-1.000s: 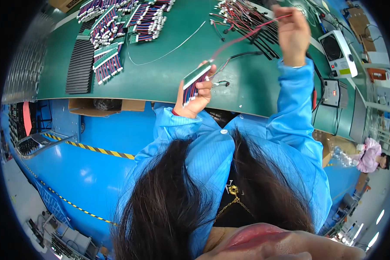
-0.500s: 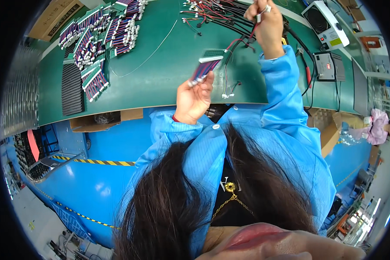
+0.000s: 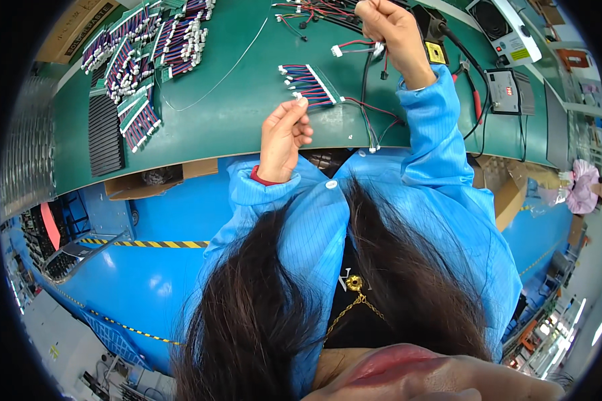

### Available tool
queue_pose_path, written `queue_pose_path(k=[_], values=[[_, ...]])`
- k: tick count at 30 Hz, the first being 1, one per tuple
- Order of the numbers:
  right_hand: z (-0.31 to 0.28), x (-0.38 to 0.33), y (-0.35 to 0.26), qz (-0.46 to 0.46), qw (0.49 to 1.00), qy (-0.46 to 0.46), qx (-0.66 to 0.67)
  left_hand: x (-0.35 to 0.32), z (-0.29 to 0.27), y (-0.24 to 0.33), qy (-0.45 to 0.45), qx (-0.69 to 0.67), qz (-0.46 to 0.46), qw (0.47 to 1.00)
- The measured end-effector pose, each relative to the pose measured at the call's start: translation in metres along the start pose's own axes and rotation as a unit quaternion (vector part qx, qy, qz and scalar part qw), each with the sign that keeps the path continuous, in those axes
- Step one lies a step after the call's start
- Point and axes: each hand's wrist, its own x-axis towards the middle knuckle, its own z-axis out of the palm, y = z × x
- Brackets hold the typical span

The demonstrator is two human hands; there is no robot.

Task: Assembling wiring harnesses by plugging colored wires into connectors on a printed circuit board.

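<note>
A green strip board with a row of white-plugged, red, blue and black leads (image 3: 312,85) lies on the green bench in front of me, its leads fanned to the left. My left hand (image 3: 285,139) is closed at its near end, thumb and forefinger pinching a white plug (image 3: 302,101) of one lead. Farther right, my right hand (image 3: 396,39) is closed over a thin cable harness, whose white connector (image 3: 336,51) and small black plug hang beside the palm. Its fingertips are partly out of the picture. From the board a red and black cable (image 3: 371,109) runs right.
Many similar wired boards (image 3: 174,43) pile up at the far left beside a black ribbed mat (image 3: 106,134). Loose black and red cables lie at the far middle. To the right are red-handled pliers (image 3: 476,103), a grey powered box (image 3: 505,93) and a white fan unit (image 3: 505,33).
The wired board has gone from raised in my left hand to lying on the bench, leads spread. My left hand has shifted slightly left; my right hand has moved a little left.
</note>
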Motion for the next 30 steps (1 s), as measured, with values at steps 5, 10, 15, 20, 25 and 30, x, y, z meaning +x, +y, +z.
queue_pose_path(k=[5, 10, 15, 20, 25, 30], values=[[-0.013, -0.028, -0.029, -0.014, 0.994, 0.109, -0.009, -0.001, 0.015, 0.005, 0.000, 0.050, 0.034, 0.998], [-0.052, -0.039, -0.038, -0.030, 0.982, 0.131, 0.133, -0.002, 0.006, 0.003, -0.038, -0.010, 0.031, 0.999], [-0.073, -0.059, -0.060, -0.010, 0.973, 0.025, 0.228, 0.006, 0.006, -0.004, -0.075, -0.036, -0.008, 0.997], [-0.063, -0.068, -0.050, -0.071, 0.985, 0.031, 0.157, 0.002, 0.028, 0.008, -0.040, 0.002, -0.030, 0.999], [-0.056, -0.079, -0.061, 0.015, 0.995, -0.047, 0.083, 0.006, 0.036, 0.008, 0.008, 0.037, -0.038, 0.999], [-0.044, -0.090, -0.070, 0.075, 0.996, -0.005, -0.047, 0.016, 0.019, -0.003, -0.012, -0.011, -0.011, 1.000]])
